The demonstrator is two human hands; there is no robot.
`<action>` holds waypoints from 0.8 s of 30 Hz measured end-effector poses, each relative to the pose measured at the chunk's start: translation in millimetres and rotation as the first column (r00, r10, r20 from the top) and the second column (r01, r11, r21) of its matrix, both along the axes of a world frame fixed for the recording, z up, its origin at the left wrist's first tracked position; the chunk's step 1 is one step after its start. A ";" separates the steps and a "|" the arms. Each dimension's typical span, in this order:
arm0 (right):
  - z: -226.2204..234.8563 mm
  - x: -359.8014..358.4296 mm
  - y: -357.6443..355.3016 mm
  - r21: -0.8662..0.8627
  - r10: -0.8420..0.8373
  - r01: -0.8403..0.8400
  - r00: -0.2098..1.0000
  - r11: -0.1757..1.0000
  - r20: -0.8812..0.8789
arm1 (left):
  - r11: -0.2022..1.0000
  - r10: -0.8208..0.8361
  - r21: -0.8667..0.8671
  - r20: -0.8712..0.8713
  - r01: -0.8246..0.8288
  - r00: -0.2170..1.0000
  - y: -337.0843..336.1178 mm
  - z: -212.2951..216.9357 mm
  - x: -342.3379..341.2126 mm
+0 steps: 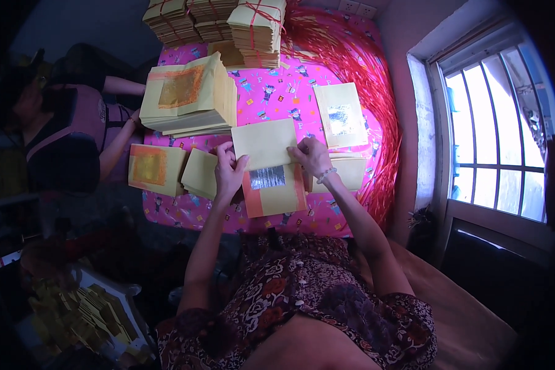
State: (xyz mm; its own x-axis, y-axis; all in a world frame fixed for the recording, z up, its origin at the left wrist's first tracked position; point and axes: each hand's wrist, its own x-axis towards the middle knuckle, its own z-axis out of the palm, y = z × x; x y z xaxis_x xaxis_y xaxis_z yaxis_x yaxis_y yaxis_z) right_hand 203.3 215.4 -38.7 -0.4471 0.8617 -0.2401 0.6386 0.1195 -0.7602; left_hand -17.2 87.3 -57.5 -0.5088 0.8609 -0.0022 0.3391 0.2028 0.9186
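Between my hands is a plain pale yellow paper sheet [265, 140]. My left hand [229, 168] pinches its lower left corner between thumb and fingers. At its right edge, my right hand [313, 156], with a beaded bracelet on the wrist, grips the paper with closed fingers. Beneath the sheet lies a yellow paper [275, 203] with an orange band and a silver foil square, partly covered. A small stack of plain yellow paper [200, 174] sits beside my left hand. Another stack [349, 174] lies under and beside my right forearm.
A tall paper stack with gold foil [185, 92] stands at left, with a smaller gold-foil stack [156, 169] nearer. Silver-foil paper [340, 117] lies at right. Tied bundles [256, 31] and red ribbon strands [357, 58] fill the pink table's far side. A co-worker [68, 135] is at left.
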 end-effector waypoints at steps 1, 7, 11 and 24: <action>2.1 -0.3 -1.0 -0.003 0.001 -0.001 1.000 1.000 0.003 | 1.000 -0.004 0.013 0.015 0.004 1.000 -1.0 -1.4 -0.3; 1.2 0.4 0.0 0.029 0.020 -0.020 1.000 0.999 0.003 | 0.998 -0.035 0.056 0.074 0.031 0.997 -1.1 -6.5 -1.4; 2.7 -1.0 -4.5 0.034 0.002 -0.002 1.000 0.999 -0.016 | 0.996 -0.059 0.072 0.109 0.052 0.992 -4.6 -9.5 -4.5; 1.2 -2.0 -2.3 -0.001 0.005 -0.005 1.000 1.000 0.020 | 0.998 -0.064 0.002 0.062 0.064 0.996 -2.1 -5.0 -6.7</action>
State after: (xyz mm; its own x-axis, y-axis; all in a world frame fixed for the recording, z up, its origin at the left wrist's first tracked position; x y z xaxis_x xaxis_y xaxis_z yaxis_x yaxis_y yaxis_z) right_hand 201.3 213.1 -37.5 -0.4467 0.8591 -0.2499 0.6529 0.1220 -0.7476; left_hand -24.0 85.3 -62.5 -0.4512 0.8919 -0.0315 0.2942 0.1820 0.9382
